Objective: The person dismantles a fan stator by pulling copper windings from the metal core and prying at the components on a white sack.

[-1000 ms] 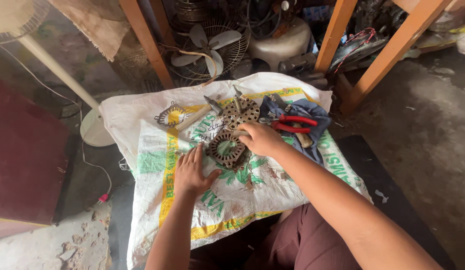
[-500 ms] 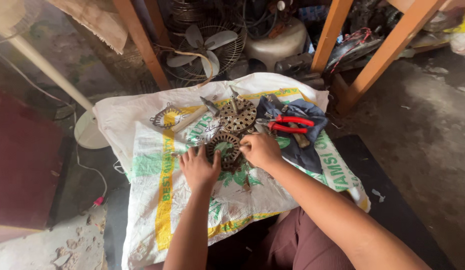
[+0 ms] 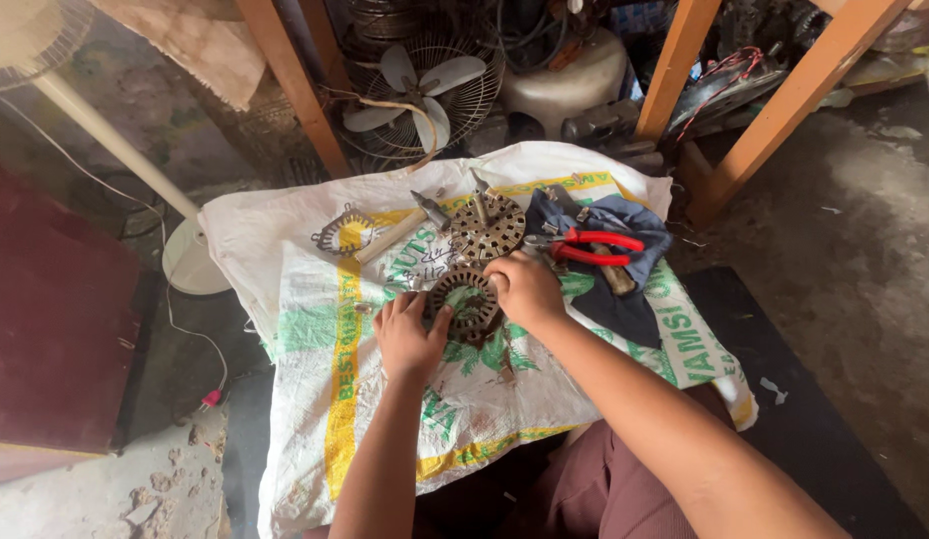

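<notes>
1. The left hand lies flat with fingers spread on the white sack, its fingertips touching the left edge of the metal ring.
2. The right hand is curled over the ring's right rim — fingers bent, gripping it from above.
3. The ring rests near the middle of the sack, just in front of a round slotted metal disc.
4. A hammer lies left of the disc; red-handled pliers rest on a dark blue cloth to the right.
5. A small wire ring sits far left — a fan stands behind.
</notes>
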